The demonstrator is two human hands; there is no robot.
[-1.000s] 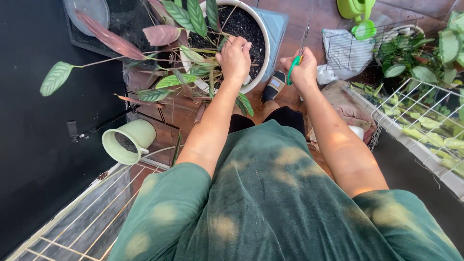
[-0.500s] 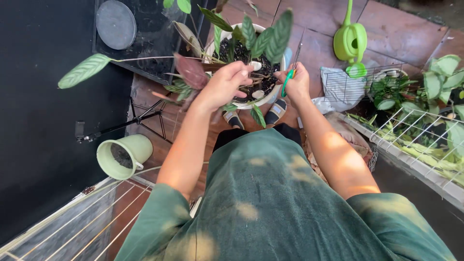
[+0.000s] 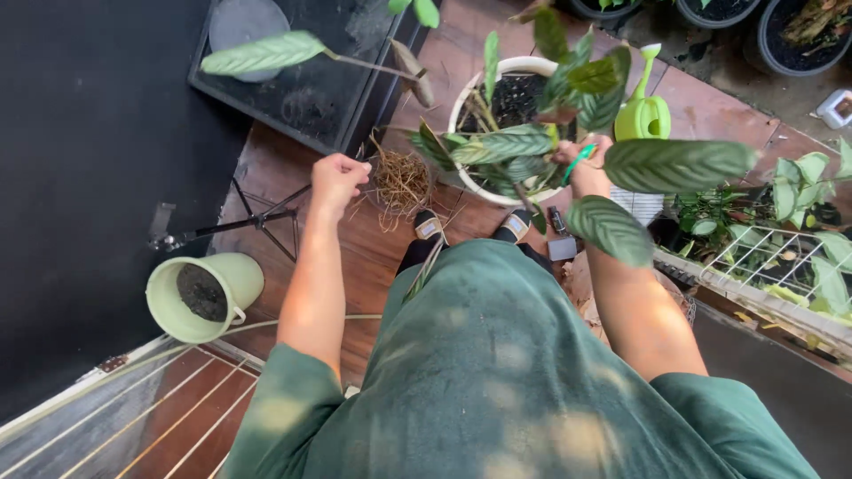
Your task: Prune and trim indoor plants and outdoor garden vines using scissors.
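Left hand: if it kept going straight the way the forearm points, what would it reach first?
Probably the black tray on the floor. The left hand, closed in a loose fist, points up the frame toward the tray's near edge, with only bare brown tiles between. The dry straw clump lies just right of that line. Depth is uncertain.

Pale green pot of soil (image 3: 202, 294), green watering can (image 3: 644, 111), black tripod (image 3: 240, 222), dry straw clump (image 3: 401, 182), white wire rack (image 3: 763, 257)

A reddish-brown tiled floor (image 3: 373, 266) carries a white plant pot (image 3: 470, 182), a clump of dry straw (image 3: 401, 182) just beside it, a pale green bucket of soil (image 3: 200, 297), a green watering can (image 3: 643, 115) and a black tray (image 3: 311, 84).
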